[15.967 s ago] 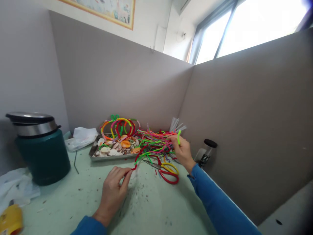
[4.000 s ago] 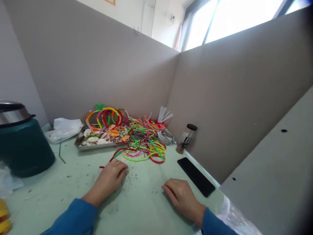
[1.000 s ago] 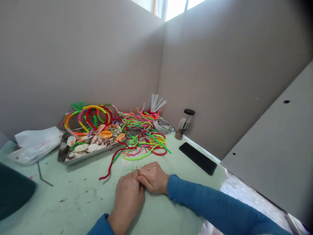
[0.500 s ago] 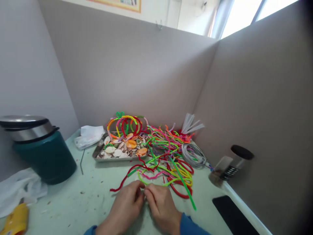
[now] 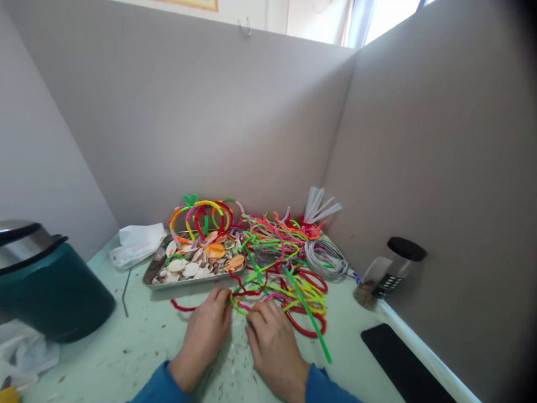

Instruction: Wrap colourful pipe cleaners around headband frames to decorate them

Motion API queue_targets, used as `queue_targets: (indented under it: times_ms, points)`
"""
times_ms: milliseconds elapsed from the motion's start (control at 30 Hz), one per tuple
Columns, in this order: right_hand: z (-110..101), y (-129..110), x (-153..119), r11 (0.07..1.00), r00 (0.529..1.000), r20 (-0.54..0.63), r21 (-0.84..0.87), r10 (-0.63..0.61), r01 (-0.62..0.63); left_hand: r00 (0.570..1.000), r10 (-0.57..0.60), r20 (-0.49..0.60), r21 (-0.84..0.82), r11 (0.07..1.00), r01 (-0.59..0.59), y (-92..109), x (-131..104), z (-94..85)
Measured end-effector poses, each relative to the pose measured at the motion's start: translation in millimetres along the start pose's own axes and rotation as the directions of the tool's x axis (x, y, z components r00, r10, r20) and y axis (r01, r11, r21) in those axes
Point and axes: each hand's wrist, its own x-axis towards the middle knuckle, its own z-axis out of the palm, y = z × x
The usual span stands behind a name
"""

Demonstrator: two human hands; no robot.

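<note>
By the bent fingers [image 5: 258, 316], fuzzy pipe cleaners [image 5: 252, 293] loop and tangle.

- A kinked, fuzzy red stem [image 5: 251, 293] lies just off the front right corner of the tray [image 5: 188, 281].
- A short red end [image 5: 182, 307] pokes out in front of the tray, beside the left hand [image 5: 208, 327].
- A lime stem [image 5: 238, 308] curves forward and right of the tray, at the left hand's fingertips; any grip is hidden.
- A wavy pink stem [image 5: 274, 296] lies right of the tray, near the bent fingers of the right hand [image 5: 274, 341].
- A straight green stem [image 5: 310, 321] slants across looped yellow strands [image 5: 321, 305], well right of the tray.
</note>
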Motion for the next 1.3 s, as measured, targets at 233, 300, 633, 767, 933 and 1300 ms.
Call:
queue_targets:
  times_ms: [233, 300, 633, 767, 933, 1300]
  points:
    - [-4.0, 13.3, 4.1, 0.989, 0.996, -0.065, -0.131, 0.059, -0.068, 1.0, -0.023, -0.008, 0.136, 0.99, 0.024, -4.9, -3.4, -1.3]
    - [-4.6, 14.4, 8.4, 0.983, 0.998, -0.053, -0.177, 0.039, -0.048, 1.0, -0.017, -0.022, 0.133, 0.991, 0.02, -5.8, -3.1, -0.9]
    - [6.7, 11.3, 26.3, 0.931, 0.996, 0.011, -0.354, -0.091, 0.089, 0.982, 0.184, -0.044, -0.027, 0.982, -0.185, -6.8, -2.1, 1.5]
    - [3.2, 13.0, 24.7, 0.946, 0.994, -0.014, -0.31, -0.109, 0.1, 0.957, 0.29, 0.008, 0.031, 0.957, -0.29, -6.1, -2.1, 6.0]
    - [-4.4, 12.6, 28.0, 0.961, 0.991, -0.069, -0.262, -0.111, 0.089, 0.965, 0.257, -0.059, -0.044, 0.965, -0.26, -11.4, -0.3, 9.9]
    - [-2.6, 25.6, 27.2, 0.978, 0.99, -0.121, -0.201, -0.073, 0.047, 0.987, -0.158, 0.032, -0.704, 0.698, 0.135, -19.8, 11.1, 7.4]
